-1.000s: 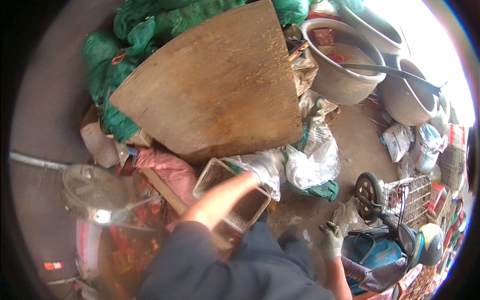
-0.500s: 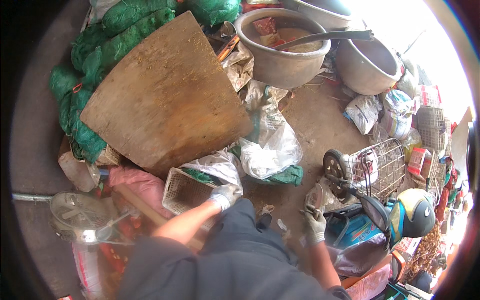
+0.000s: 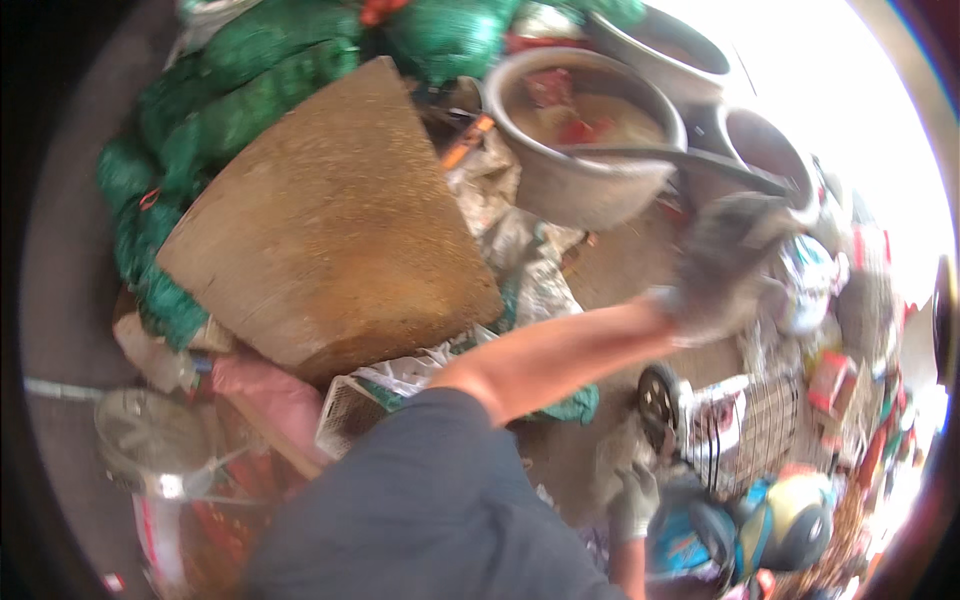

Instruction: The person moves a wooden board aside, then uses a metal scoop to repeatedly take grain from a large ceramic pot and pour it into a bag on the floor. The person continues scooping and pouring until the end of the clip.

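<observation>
My left hand, in a grey glove and smeared by motion, reaches far across to the right. It is close to the end of a long dark handle that lies across a large metal pot; whether it touches the handle I cannot tell. My right hand, in a pale glove, is low in front of me, beside a clear plastic bag. Its fingers look curled, but blur hides what is in them. A light plastic basket is partly covered by my left arm.
A large brown board lies at the left against green net sacks. To the right stands a wheeled vehicle with a wire basket, a yellow and blue helmet near it. A fan is at the lower left.
My left hand has left the plastic basket and swung up and right to near the dark handle. My right hand is slightly lower in view. The whole view has shifted a little.
</observation>
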A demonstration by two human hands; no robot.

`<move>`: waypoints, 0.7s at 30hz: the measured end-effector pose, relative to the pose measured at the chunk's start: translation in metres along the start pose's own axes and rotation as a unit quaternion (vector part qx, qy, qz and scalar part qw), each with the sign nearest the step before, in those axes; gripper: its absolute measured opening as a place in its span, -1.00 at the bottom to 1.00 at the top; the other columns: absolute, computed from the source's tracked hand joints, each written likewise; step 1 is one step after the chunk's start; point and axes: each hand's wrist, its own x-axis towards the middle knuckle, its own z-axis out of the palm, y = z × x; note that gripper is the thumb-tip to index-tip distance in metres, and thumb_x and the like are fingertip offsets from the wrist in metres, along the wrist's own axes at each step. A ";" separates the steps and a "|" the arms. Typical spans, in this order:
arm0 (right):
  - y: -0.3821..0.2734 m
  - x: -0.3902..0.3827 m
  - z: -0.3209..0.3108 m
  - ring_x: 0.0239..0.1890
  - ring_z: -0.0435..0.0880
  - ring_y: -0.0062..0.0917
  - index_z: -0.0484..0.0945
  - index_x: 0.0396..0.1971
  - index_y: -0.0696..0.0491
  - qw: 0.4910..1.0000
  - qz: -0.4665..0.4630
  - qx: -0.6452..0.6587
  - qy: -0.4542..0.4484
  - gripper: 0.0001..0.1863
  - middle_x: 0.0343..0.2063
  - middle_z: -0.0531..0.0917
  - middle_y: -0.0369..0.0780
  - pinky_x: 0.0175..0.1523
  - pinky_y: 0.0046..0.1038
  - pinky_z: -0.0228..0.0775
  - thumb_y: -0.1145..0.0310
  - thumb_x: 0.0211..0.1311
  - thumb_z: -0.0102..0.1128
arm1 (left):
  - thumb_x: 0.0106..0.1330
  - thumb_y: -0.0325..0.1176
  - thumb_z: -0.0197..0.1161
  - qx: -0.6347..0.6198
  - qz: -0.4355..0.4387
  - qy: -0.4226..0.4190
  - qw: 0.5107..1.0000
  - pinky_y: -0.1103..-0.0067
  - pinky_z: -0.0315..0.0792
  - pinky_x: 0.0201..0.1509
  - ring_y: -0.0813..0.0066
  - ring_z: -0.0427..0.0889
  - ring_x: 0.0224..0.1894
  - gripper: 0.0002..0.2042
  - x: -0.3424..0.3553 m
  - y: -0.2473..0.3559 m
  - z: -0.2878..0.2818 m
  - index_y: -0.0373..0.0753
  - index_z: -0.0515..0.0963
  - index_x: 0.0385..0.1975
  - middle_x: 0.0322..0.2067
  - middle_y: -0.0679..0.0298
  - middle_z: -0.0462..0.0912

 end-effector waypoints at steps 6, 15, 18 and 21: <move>-0.001 0.015 0.004 -0.59 0.55 -0.57 0.47 -0.01 0.22 0.999 -0.001 0.047 -0.005 -0.63 -0.39 0.68 -0.12 -0.53 -0.52 0.42 0.50 0.17 0.25 | -0.02 0.00 0.42 0.185 -0.070 -0.281 0.939 0.02 0.08 0.41 -0.20 0.21 0.38 -0.27 0.093 -0.061 0.119 -0.24 0.50 0.19 0.21 -0.12 0.41; 0.015 0.029 -0.013 -0.16 0.65 -0.43 0.47 0.01 0.16 0.985 -0.110 -0.104 -0.086 -0.60 -0.12 0.64 -0.12 -0.19 -0.38 0.59 0.52 0.13 0.25 | 0.05 -0.32 0.36 0.173 -0.096 -0.349 0.916 -0.02 0.40 -0.03 -0.08 0.56 0.02 -0.59 0.100 -0.100 0.079 -0.23 0.66 -0.04 -0.01 -0.10 0.61; -0.038 0.013 0.038 -0.03 0.58 -0.44 0.51 0.00 0.21 0.994 -0.028 -0.046 -0.092 -0.61 0.03 0.57 -0.13 -0.19 -0.47 0.56 0.49 0.13 0.24 | -0.01 -0.32 0.32 0.296 -0.046 -0.164 0.940 0.21 0.47 -0.30 0.14 0.65 -0.31 -0.77 0.113 -0.120 -0.016 -0.22 0.65 -0.33 -0.38 0.11 0.65; -0.023 0.052 0.045 -0.13 0.57 -0.49 0.51 0.03 0.21 0.967 -0.170 -0.073 -0.175 -0.56 0.00 0.60 -0.14 -0.32 -0.55 0.51 0.49 0.10 0.28 | 0.11 -0.29 0.29 0.346 0.017 -0.245 0.905 0.34 0.59 -0.22 0.25 0.75 -0.28 -0.78 0.159 -0.130 -0.171 -0.33 0.68 -0.37 -0.42 0.08 0.73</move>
